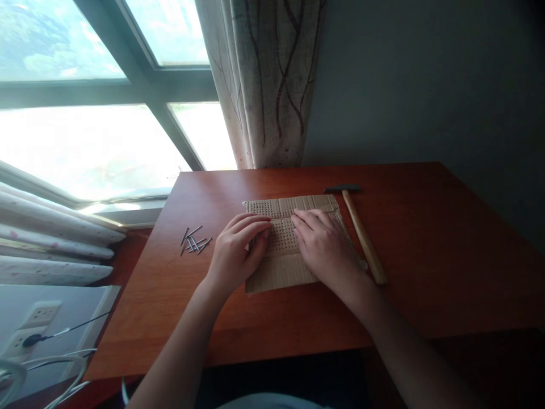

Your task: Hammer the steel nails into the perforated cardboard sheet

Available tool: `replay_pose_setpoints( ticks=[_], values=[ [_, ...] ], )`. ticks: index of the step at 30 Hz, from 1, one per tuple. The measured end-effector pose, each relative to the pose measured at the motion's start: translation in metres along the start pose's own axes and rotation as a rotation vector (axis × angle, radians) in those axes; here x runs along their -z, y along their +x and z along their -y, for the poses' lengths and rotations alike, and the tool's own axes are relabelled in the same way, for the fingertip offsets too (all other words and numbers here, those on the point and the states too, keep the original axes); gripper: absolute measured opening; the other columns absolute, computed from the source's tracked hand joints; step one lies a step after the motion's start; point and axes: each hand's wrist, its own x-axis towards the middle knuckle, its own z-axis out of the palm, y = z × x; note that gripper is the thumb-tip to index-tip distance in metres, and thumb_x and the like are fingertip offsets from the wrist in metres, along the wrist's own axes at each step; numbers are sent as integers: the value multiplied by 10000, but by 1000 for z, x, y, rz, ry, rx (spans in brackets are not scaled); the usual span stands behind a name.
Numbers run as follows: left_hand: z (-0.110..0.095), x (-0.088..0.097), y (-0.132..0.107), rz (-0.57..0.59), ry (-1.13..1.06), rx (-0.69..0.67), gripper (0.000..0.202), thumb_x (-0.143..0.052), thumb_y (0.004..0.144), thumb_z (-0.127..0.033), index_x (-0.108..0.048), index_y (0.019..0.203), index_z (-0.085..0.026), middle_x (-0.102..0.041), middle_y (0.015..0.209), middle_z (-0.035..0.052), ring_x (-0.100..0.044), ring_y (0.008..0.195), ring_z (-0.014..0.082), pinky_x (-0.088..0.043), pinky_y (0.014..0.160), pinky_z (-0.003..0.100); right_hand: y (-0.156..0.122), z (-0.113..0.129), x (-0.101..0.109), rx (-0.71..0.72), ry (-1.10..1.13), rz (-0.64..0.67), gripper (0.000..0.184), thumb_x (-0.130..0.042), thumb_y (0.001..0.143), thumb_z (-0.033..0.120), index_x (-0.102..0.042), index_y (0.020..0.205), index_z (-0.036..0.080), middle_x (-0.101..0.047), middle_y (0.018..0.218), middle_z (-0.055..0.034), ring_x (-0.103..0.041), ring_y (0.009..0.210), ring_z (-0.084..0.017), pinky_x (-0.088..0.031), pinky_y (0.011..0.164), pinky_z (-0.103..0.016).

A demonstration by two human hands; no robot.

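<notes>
A piece of corrugated cardboard lies on the wooden table, with rows of small dark holes across its upper and middle parts. Over its left side rests my left hand, closed, thumb and fingertips brought together above the holes; anything between them is hidden. My right hand lies palm down on the right part of the cardboard, its fingers stretched toward the holes. Just right of the cardboard is a hammer with a wooden handle, its dark head at the far end. Several loose nails lie left of my left hand.
The brown table reaches back toward a dark wall and a patterned curtain. A bright window stands at the left. Below it, a wall socket holds a black plug, with white cables near the table's left front corner.
</notes>
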Motion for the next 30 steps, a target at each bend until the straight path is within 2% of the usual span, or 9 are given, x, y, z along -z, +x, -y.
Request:
replay_pose_setpoints(
  ticks=[4,8,11,15,18,21,26,30],
  values=[
    [12,6,-8,-115,99,71,212,-576,925,-142,-723,1068,-197,-751,1127,67,-685,1072,212,-536,972,368,0,0,0,6,7,0,365,-453,1017,194,-649,1311,106,-649,1360,-107,-543,1204,-275,-480,1021,-445],
    [24,10,-17,-126,178,157,225,-570,939,-200,-710,1115,-201,-728,1194,67,-688,1089,217,-540,970,363,0,0,0,8,10,-2,356,-465,1012,192,-654,1303,114,-652,1350,-114,-546,1202,-276,-481,1016,-449],
    [30,18,-25,-79,303,225,261,-555,953,-262,-692,1169,-212,-712,1235,63,-688,1080,232,-550,930,363,0,0,0,8,12,-12,354,-468,1013,194,-653,1304,114,-651,1349,-117,-545,1203,-277,-484,1011,-451],
    [37,44,-43,58,613,352,290,-532,962,-348,-694,1168,-223,-705,1241,64,-683,1047,282,-533,838,385,0,1,0,6,5,-9,359,-456,1018,193,-648,1309,105,-648,1352,-119,-542,1206,-279,-482,1012,-452],
    [45,66,-60,61,758,490,314,-516,968,-393,-685,1178,-232,-707,1209,61,-695,972,267,-500,749,358,0,2,1,4,-10,-2,358,-442,1023,192,-651,1299,103,-648,1350,-111,-543,1200,-280,-474,1018,-453],
    [54,80,-73,90,804,569,316,-506,967,-421,-688,1150,-238,-713,1157,52,-697,938,251,-466,695,334,2,2,1,7,-19,-2,350,-446,1021,192,-655,1290,110,-650,1345,-110,-545,1199,-279,-470,1018,-451],
    [60,80,-78,163,787,623,322,-486,966,-416,-683,1148,-238,-710,1147,65,-693,941,250,-451,703,333,10,-2,-3,17,-20,-3,352,-436,1024,200,-656,1287,118,-651,1337,-117,-544,1194,-284,-477,997,-451],
    [60,75,-73,137,770,687,328,-478,956,-398,-680,1139,-217,-712,1134,88,-691,933,250,-454,726,336,19,-5,-8,26,-13,-13,350,-427,1026,205,-669,1270,138,-655,1326,-123,-544,1184,-284,-483,976,-452]
  ],
)
